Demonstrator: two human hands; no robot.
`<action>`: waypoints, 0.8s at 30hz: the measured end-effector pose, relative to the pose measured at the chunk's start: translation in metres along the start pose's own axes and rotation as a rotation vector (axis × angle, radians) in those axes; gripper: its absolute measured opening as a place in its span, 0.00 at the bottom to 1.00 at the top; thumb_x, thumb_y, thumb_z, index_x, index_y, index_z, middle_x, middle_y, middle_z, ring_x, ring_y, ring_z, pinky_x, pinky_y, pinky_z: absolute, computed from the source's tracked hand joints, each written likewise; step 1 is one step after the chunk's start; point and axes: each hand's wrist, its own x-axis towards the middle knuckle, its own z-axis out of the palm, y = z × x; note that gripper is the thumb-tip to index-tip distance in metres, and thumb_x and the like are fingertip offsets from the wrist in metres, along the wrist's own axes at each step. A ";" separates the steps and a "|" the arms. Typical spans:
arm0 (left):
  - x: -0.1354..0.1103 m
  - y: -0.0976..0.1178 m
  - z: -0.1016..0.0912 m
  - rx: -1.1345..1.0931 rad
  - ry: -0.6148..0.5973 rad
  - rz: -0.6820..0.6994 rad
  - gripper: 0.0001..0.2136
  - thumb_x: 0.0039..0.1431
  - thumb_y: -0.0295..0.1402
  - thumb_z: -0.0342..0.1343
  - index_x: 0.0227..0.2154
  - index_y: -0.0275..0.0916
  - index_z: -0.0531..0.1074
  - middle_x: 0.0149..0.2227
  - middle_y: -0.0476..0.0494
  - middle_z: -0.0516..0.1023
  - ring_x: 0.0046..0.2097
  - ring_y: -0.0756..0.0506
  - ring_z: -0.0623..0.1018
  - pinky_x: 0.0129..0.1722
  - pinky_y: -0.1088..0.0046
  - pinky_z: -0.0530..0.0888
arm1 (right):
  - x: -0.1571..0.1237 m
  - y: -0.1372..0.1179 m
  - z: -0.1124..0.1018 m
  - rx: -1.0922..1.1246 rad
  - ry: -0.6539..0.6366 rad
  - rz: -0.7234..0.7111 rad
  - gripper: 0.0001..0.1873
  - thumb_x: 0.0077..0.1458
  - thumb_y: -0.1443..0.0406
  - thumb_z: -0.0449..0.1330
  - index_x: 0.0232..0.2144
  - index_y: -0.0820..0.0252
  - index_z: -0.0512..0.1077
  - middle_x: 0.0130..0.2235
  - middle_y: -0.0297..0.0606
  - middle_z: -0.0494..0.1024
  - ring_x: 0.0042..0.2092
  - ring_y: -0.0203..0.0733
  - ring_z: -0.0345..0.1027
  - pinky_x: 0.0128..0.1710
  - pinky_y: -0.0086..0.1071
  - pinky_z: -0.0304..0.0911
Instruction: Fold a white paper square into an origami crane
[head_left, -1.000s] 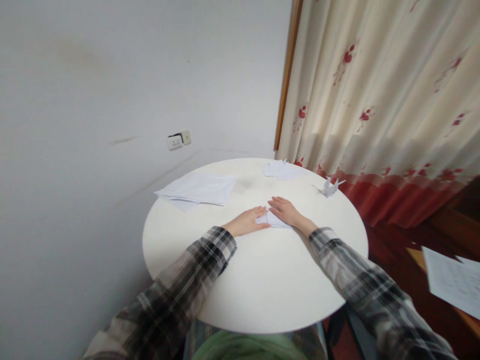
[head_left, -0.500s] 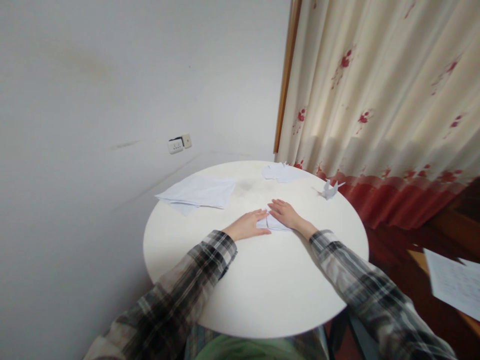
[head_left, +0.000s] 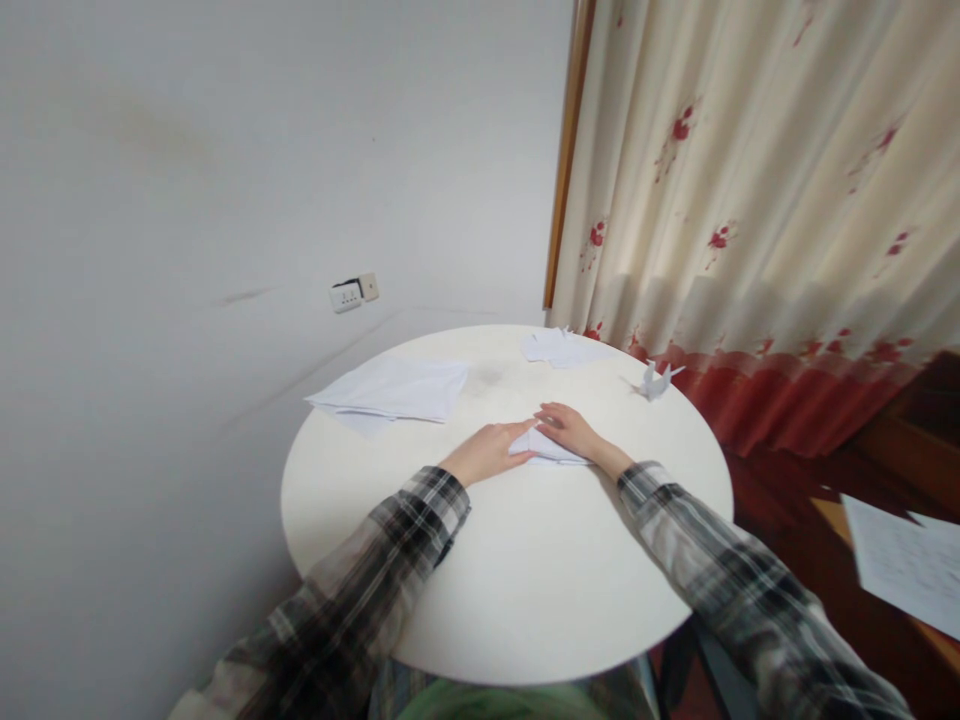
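A small folded sheet of white paper (head_left: 551, 448) lies on the round white table (head_left: 555, 570), partly covered by both hands. My left hand (head_left: 487, 452) is at its left end, the index finger along the upper edge and the thumb at the lower edge, holding the paper between them. My right hand (head_left: 571, 430) rests over the upper right part, its fingers bent and pinching near the top of the fold. The fingertips of both hands nearly meet there. What lies under the right palm is hidden.
A stack of white paper (head_left: 394, 388) lies at the table's back left. More paper pieces (head_left: 559, 347) are at the back, and a folded paper crane (head_left: 655, 381) stands at the right. A wall with a socket (head_left: 346, 296) borders the left; a curtain (head_left: 720, 200) hangs behind.
My right fingers have bent more and drawn in toward the fold. My left fingers have shifted slightly, and the paper's near edge looks a little raised. The view has moved slightly.
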 end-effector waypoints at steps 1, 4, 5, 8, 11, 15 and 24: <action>0.000 0.001 -0.001 0.016 -0.002 0.008 0.24 0.56 0.34 0.48 0.56 0.38 0.56 0.56 0.42 0.65 0.54 0.45 0.69 0.54 0.71 0.64 | 0.000 0.000 -0.001 0.029 0.017 -0.010 0.16 0.54 0.60 0.54 0.44 0.57 0.71 0.52 0.41 0.69 0.55 0.44 0.59 0.56 0.42 0.53; 0.000 0.002 0.002 0.068 -0.010 0.015 0.28 0.51 0.25 0.46 0.57 0.38 0.53 0.57 0.42 0.62 0.56 0.46 0.66 0.56 0.72 0.61 | -0.001 -0.002 -0.003 0.103 0.044 -0.031 0.14 0.53 0.61 0.55 0.41 0.59 0.73 0.50 0.42 0.71 0.53 0.43 0.62 0.55 0.40 0.54; 0.000 0.001 0.004 0.086 -0.007 0.007 0.28 0.50 0.24 0.46 0.57 0.37 0.53 0.58 0.42 0.61 0.57 0.46 0.65 0.57 0.72 0.60 | -0.002 -0.004 -0.004 0.119 0.046 -0.032 0.14 0.53 0.61 0.55 0.40 0.59 0.74 0.50 0.42 0.71 0.53 0.43 0.62 0.55 0.40 0.55; 0.001 0.000 0.011 0.135 0.018 -0.032 0.29 0.50 0.24 0.45 0.58 0.36 0.51 0.59 0.39 0.58 0.59 0.46 0.61 0.59 0.69 0.57 | -0.003 -0.010 -0.005 0.146 0.037 -0.045 0.15 0.50 0.63 0.58 0.40 0.59 0.74 0.50 0.42 0.71 0.53 0.44 0.62 0.55 0.41 0.54; 0.003 0.001 0.016 0.172 0.014 -0.066 0.29 0.50 0.22 0.44 0.58 0.35 0.49 0.60 0.37 0.55 0.60 0.45 0.58 0.59 0.66 0.56 | -0.002 -0.015 -0.006 0.166 0.023 -0.070 0.17 0.47 0.63 0.60 0.42 0.60 0.73 0.50 0.43 0.71 0.53 0.45 0.62 0.55 0.42 0.54; 0.006 0.005 0.017 0.235 -0.008 -0.123 0.27 0.51 0.19 0.41 0.57 0.31 0.52 0.59 0.32 0.58 0.59 0.42 0.61 0.56 0.64 0.60 | 0.000 -0.021 -0.008 0.269 -0.005 -0.069 0.16 0.49 0.62 0.58 0.41 0.60 0.74 0.49 0.42 0.72 0.53 0.44 0.62 0.56 0.41 0.53; 0.006 -0.002 0.010 0.128 0.081 -0.235 0.24 0.54 0.19 0.39 0.55 0.36 0.58 0.58 0.38 0.61 0.55 0.45 0.66 0.55 0.67 0.63 | -0.004 -0.031 -0.026 0.786 -0.037 0.093 0.32 0.60 0.51 0.33 0.50 0.64 0.66 0.49 0.44 0.72 0.50 0.43 0.66 0.50 0.39 0.60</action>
